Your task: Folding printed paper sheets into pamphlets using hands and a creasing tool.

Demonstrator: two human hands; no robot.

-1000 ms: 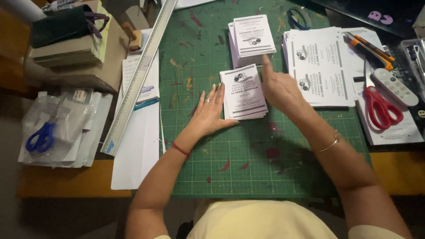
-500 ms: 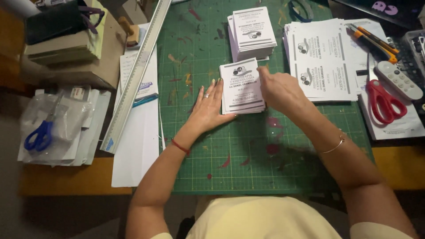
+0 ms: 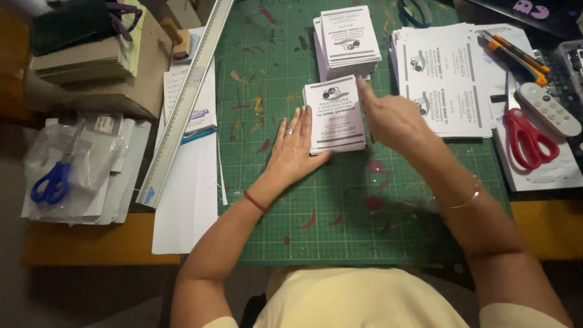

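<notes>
Card stack: we see a small stack of printed cards (image 3: 335, 114) lying flat on the green cutting mat (image 3: 340, 218), a little above its middle, squeezed between our two hands.
Left hand: our left hand (image 3: 294, 149) lies open and flat on the mat, fingers straight and pressed against the stack's left edge; it grips nothing.
Right hand: our right hand (image 3: 392, 118) is loosely curled at the stack's right edge, index finger stretched up to the top right corner; it touches the edge but does not clasp the cards.
Second stack: just above, nearly touching, a taller pile of cards (image 3: 349, 41) sits on the mat.
Uncut sheets: right of our right hand, a pile of larger printed sheets (image 3: 440, 79) lies partly on the mat.
Right edge: red scissors (image 3: 525, 140), a white remote (image 3: 548, 109) and orange utility knives (image 3: 516, 56) lie well apart from the stack.
Left side: a long metal ruler (image 3: 185, 103) runs slantwise along the mat's left border, with white paper (image 3: 188, 206) under it; farther left, blue scissors (image 3: 51, 182) in a clear bag.
In the way: nothing lies over the stack; only our fingers border it.
</notes>
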